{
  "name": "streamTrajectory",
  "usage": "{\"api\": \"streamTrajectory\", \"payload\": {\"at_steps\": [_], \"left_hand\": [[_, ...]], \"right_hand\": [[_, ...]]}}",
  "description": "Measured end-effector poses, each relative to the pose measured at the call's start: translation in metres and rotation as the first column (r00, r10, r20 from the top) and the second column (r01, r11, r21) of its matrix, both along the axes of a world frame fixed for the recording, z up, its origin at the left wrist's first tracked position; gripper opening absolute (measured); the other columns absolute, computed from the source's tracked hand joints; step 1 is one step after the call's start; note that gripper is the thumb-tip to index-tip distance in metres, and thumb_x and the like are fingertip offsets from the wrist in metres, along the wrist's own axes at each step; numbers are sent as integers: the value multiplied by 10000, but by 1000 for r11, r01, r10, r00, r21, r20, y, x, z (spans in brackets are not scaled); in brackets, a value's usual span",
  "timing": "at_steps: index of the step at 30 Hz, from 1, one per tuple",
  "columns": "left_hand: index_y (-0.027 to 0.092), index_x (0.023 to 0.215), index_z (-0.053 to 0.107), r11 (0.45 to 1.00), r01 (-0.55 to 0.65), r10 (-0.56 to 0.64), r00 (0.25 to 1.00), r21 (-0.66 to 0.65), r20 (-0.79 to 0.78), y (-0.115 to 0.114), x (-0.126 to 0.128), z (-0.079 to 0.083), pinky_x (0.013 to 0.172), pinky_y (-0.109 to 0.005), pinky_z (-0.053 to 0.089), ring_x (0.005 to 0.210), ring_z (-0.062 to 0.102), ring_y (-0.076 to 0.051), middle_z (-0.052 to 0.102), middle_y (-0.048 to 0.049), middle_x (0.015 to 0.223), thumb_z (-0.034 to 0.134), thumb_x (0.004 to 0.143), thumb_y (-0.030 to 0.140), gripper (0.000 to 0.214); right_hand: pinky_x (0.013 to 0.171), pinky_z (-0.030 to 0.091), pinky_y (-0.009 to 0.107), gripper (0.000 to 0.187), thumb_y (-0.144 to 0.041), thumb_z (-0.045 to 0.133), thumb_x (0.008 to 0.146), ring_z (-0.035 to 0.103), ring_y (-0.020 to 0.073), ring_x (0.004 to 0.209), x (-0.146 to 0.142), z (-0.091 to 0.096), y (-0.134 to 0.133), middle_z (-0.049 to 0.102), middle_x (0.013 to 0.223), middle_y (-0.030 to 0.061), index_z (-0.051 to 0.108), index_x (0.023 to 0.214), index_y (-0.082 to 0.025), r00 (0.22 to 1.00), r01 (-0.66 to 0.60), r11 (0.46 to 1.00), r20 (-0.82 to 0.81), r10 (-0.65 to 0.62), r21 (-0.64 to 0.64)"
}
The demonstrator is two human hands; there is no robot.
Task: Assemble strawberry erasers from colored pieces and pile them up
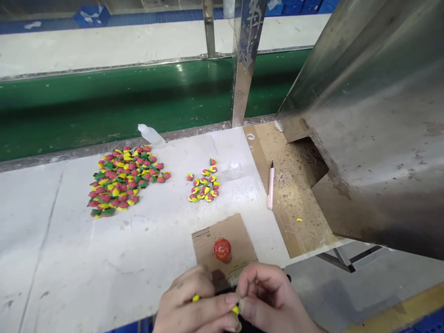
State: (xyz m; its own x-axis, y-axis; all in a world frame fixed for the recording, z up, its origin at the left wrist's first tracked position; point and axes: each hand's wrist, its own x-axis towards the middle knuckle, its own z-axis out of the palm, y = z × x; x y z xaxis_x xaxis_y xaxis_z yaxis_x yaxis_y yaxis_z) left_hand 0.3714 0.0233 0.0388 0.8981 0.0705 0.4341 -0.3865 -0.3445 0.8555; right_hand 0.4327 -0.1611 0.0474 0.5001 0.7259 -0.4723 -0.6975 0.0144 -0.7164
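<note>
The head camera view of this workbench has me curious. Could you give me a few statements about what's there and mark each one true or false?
1. The pink craft knife lies on brown cardboard. True.
2. The left pile of strawberry-shaped pieces is smaller than the right one. False: the left pile is clearly bigger than the right pile.
3. The red-topped container stands on a cardboard sheet. True.
4. The clear plastic bottle stands upright. False: the clear plastic bottle lies on its side.
5. Both hands are empty. False: the left hand and right hand hold a small yellow piece in their fingers.
</note>
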Motion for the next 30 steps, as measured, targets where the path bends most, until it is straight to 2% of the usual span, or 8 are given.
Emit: {"api": "streamTrajectory", "payload": {"at_steps": [5, 12, 15, 17, 19, 23, 27, 30], "left_hand": [[289, 1077, 785, 925, -6, -18, 998, 380, 62, 16, -1, 1, 381, -253, 432, 421, 550, -139, 569, 66, 508, 740, 973, 316, 116], [250, 1092, 743, 922, 64, -113, 988, 382, 106, 13, -3, -9, 414, -282, 442, 385, 550, -148, 614, 61, 485, 687, 1006, 352, 144], [220, 1226, 712, 938, -31, 36, 999, 346, -9, 18, -11, -11, 480, -261, 528, 481, 642, -161, 684, 18, 608, 692, 987, 294, 251], [243, 1293, 702, 953, -140, 192, 965, 268, -177, 27, -20, -14, 552, -248, 595, 601, 716, -178, 726, -16, 725, 645, 987, 258, 312], [291, 1275, 735, 945, -263, 315, 888, 194, -333, 38, -30, -19, 647, -252, 649, 737, 783, -201, 785, -37, 841, 606, 995, 256, 310], [298, 1158, 812, 858, -508, 472, 727, 72, -498, 48, -49, -39, 735, -289, 695, 842, 842, -253, 875, -52, 990, 738, 932, 386, 255], [258, 857, 860, 770, -638, 550, 641, 27, -536, 45, -57, -52, 742, -299, 703, 908, 840, -283, 878, -79, 1045, 856, 819, 406, 153], [258, 771, 851, 787, -616, 522, 693, -31, -497, 42, -53, -47, 681, -281, 706, 830, 849, -273, 885, -67, 935, 863, 792, 298, 47]], "right_hand": [[534, 229, 234, 616, -772, 764, 812, 290, 71, 546, 3, -11, -2, 384, 621, -80, 621, 875, -177, 994, -104, 993, 13, 105, -61], [476, 164, 229, 593, -745, 779, 816, 250, 47, 474, 4, -14, -2, 364, 584, -103, 562, 849, -194, 972, -218, 976, -87, 217, -11], [506, 232, 227, 571, -762, 621, 935, 303, 81, 530, 12, -18, -7, 380, 635, -75, 571, 875, -196, 968, -192, 968, 130, 213, -162], [545, 306, 241, 457, -615, 506, 1061, 393, 112, 577, 21, -23, -10, 459, 689, -39, 585, 893, -198, 855, -86, 935, 457, 247, -343], [607, 387, 262, 327, -405, 421, 1124, 527, 145, 638, 32, -27, -10, 585, 764, 1, 594, 932, -205, 600, 20, 896, 722, 344, -444], [673, 453, 304, 262, -224, 358, 1128, 679, 200, 745, 46, -33, -5, 714, 889, 46, 595, 1020, -198, 192, 60, 848, 840, 507, -526], [675, 456, 311, 259, -214, 344, 1135, 703, 208, 757, 49, -32, 4, 730, 919, 41, 581, 1030, -203, 146, 36, 797, 792, 593, -604], [680, 450, 303, 259, -229, 336, 1142, 702, 205, 761, 49, -32, 7, 732, 919, 33, 572, 1035, -215, 138, 21, 795, 789, 599, -607]]}}
